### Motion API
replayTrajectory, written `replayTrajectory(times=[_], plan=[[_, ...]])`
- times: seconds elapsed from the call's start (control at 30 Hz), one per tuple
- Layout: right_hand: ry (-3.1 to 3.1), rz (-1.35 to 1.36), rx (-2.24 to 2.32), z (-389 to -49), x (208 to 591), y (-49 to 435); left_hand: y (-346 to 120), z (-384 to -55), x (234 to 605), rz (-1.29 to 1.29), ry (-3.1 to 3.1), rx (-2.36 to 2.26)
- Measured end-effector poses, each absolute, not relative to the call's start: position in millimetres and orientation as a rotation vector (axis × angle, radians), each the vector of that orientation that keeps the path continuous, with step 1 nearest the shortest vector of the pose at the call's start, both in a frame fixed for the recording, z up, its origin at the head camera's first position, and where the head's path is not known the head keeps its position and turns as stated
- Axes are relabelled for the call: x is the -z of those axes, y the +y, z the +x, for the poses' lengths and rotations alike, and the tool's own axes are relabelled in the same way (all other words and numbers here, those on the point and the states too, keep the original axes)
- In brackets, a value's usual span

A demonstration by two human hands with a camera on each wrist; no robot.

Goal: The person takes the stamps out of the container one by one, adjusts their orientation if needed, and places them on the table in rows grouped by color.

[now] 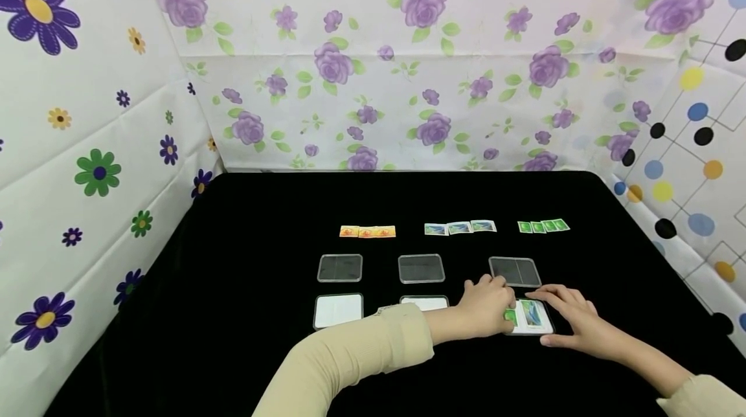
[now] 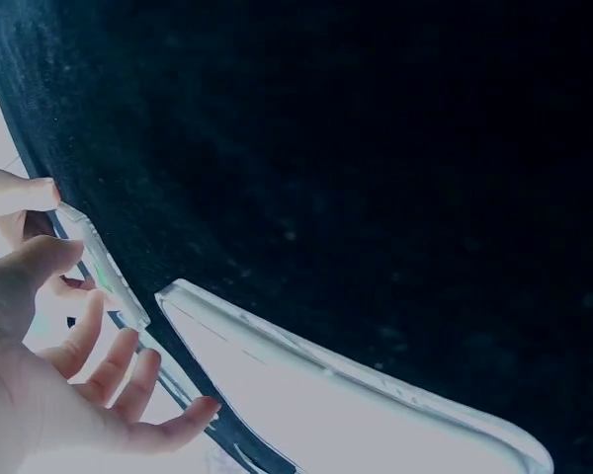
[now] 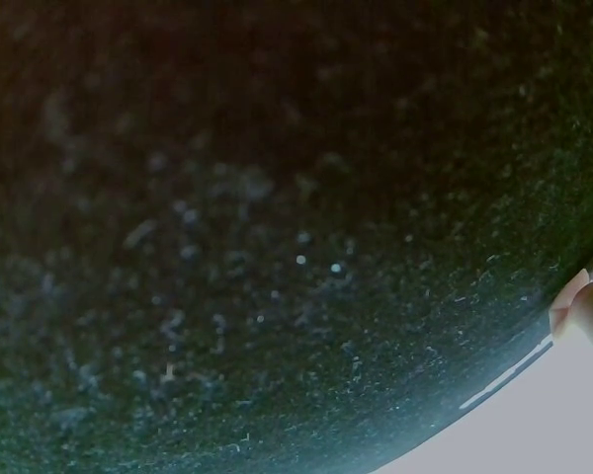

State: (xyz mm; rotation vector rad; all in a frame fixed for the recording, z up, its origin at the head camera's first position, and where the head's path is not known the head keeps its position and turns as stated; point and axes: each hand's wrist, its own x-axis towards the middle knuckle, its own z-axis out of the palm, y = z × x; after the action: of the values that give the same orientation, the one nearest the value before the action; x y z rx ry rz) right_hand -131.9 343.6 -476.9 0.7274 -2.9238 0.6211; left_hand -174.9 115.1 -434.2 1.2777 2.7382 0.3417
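Observation:
At the right front, a shallow clear case with a white insert (image 1: 546,329) lies on the black cloth. It holds a blue-and-green picture stamp (image 1: 531,313) and, at its left, a green stamp (image 1: 510,317) partly covered by my left hand (image 1: 485,308). That hand's thumb reaches onto the case's left part, while its other fingers are spread and loosely bent in the left wrist view. My right hand (image 1: 574,320) steadies the case, thumb at the near right corner and index finger along the far edge. In the right wrist view only fingertips (image 3: 573,306) show.
Behind the hands lie three clear lids (image 1: 421,269) in a row. Farther back are orange stamps (image 1: 368,232), blue picture stamps (image 1: 460,228) and green stamps (image 1: 543,226). Two more white-lined cases (image 1: 338,311) stand to the left, one partly behind my left forearm. Patterned curtains surround the table.

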Motion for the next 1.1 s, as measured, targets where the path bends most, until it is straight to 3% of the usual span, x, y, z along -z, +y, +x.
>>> replayTrajectory(times=[0.7, 1.1], plan=[[-2.895, 0.724, -0.622, -131, 481, 344, 116, -175, 434, 1.479, 2.721, -0.220], [-2.895, 0.727, -0.628, -131, 479, 343, 116, -194, 438, 1.296, 2.472, -0.700]])
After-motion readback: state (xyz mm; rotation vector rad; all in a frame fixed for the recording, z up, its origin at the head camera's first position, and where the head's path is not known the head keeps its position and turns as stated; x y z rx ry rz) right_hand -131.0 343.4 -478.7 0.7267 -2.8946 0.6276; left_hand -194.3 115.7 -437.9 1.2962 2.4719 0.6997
